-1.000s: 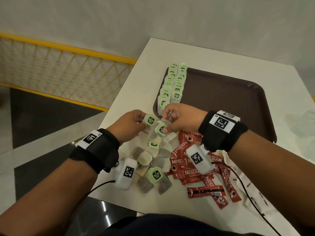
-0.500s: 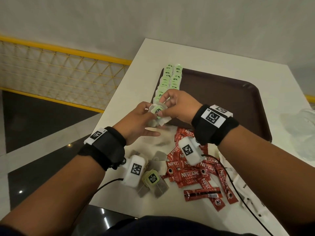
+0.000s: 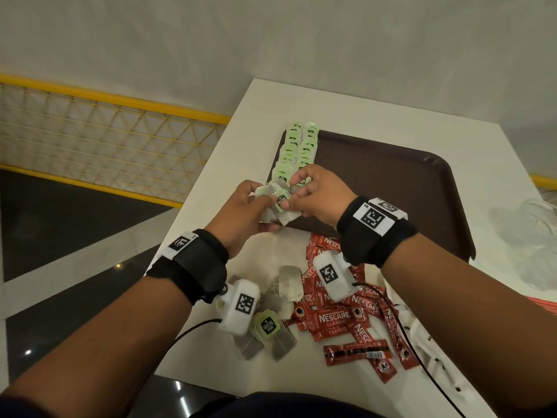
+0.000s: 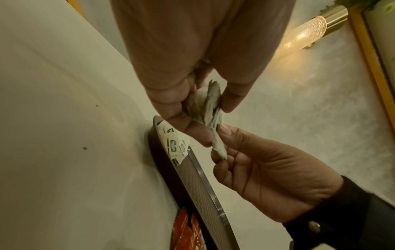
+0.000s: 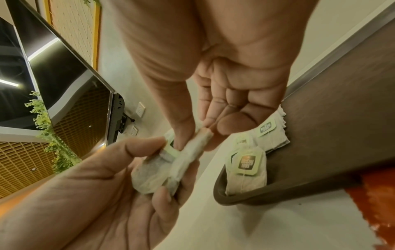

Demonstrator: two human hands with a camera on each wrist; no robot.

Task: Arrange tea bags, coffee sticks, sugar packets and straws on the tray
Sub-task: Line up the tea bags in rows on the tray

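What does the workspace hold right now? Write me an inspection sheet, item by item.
Surface: white table, brown tray on it.
Job's things: two rows of tea bags along the tray's left edge; loose tea bags and red Nescafe coffee sticks on the table near the person; white packets at the right, type unclear; straws not seen.
Clutter: clear plastic wrapping at the table's right edge.
Grips: left hand and right hand both pinch a bunch of tea bags above the tray's near left corner.
Cables: black cable from the right wrist camera across the sticks; another from the left wrist camera.
Surroundings: grey wall, yellow mesh railing.
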